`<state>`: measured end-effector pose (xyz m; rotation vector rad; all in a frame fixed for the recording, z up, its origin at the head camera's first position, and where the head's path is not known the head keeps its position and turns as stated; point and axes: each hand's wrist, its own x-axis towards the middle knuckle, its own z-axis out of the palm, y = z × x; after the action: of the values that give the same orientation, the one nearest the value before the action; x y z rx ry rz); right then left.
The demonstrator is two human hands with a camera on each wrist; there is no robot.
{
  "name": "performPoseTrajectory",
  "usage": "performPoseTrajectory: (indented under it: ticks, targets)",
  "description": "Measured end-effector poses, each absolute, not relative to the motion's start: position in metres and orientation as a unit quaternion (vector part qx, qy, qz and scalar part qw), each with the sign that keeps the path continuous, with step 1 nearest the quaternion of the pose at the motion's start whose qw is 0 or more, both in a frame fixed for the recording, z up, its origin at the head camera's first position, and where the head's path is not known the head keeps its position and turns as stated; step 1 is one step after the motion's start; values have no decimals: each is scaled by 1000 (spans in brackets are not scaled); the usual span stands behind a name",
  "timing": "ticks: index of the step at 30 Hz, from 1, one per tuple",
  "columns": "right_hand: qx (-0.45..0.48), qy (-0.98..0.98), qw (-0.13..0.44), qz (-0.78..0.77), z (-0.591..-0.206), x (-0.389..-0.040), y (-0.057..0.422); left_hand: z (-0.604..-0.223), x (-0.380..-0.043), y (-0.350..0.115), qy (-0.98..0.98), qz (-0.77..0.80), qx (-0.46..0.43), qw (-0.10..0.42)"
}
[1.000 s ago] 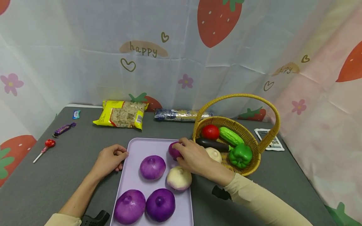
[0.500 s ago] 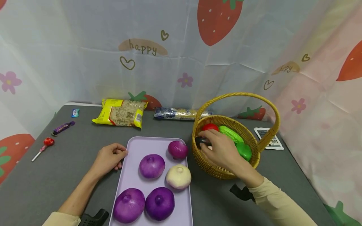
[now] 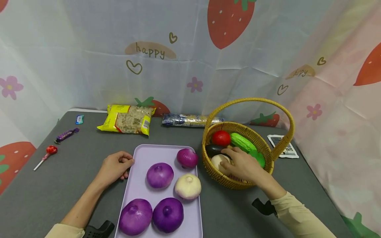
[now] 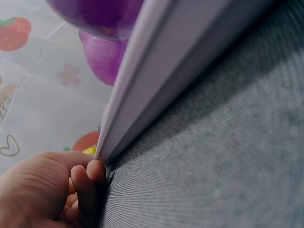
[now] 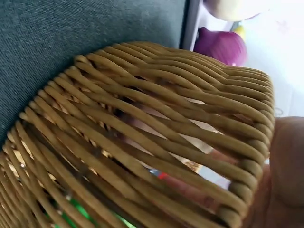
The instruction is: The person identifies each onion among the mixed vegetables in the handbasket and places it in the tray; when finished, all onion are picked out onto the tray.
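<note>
In the head view, my left hand (image 3: 117, 166) pinches the left rim of a lilac tray (image 3: 140, 148); the left wrist view shows thumb and finger at that rim. On the tray lie several purple onions (image 3: 159, 175) and a white onion (image 3: 188, 186) with a purplish base. My right hand (image 3: 245, 165) reaches into a wicker basket (image 3: 217, 175), thumb and fingers around another white onion (image 3: 218, 162). Beside its fingertips is an eggplant (image 3: 212, 150). Through the wicker, the right wrist view shows part of the hand and pale onion; the rest is hidden.
The basket also has a tomato (image 3: 221, 138), a ridged green gourd (image 3: 242, 142) and a partly covered green pepper (image 3: 258, 158); its tall handle (image 3: 248, 99) arches overhead. Behind are a yellow bag (image 3: 128, 119) and a long packet (image 3: 190, 120). A lollipop (image 3: 51, 150) lies left.
My right hand has let go of the small purple onion at the tray's back right corner and moved right into the basket, onto the white onion. The left hand stays at the rim.
</note>
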<state>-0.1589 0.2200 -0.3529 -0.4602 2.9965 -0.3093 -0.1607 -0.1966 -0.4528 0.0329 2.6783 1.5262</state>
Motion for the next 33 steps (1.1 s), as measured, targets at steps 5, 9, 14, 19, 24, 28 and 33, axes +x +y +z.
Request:
performPoseTrajectory:
  ticks: [5,9,14,19,24,28,33]
  targets:
    - [-177,977,71,-99,-359,-160,220,-454,-161,-197,868,495,13,28]
    - [-188,974,76,-104,-360,-160,219,-454,-161,-197,869,495,13,25]
    - [-182,975,78,-106,-359,-161,215,-454,-161,-197,869,494,13,24]
    - [-177,976,81,-99,-361,-163,214,-453,-161,-197,868,495,12,27]
    - [-188,975,75,-93,-362,-165,214,-454,-161,-197,867,497,11,29]
    - [-193,974,70,-94,-363,-167,214,-454,-161,-197,868,496,11,28]
    - [-195,974,67,-97,-364,-168,214,-454,-162,-197,868,496,12,28]
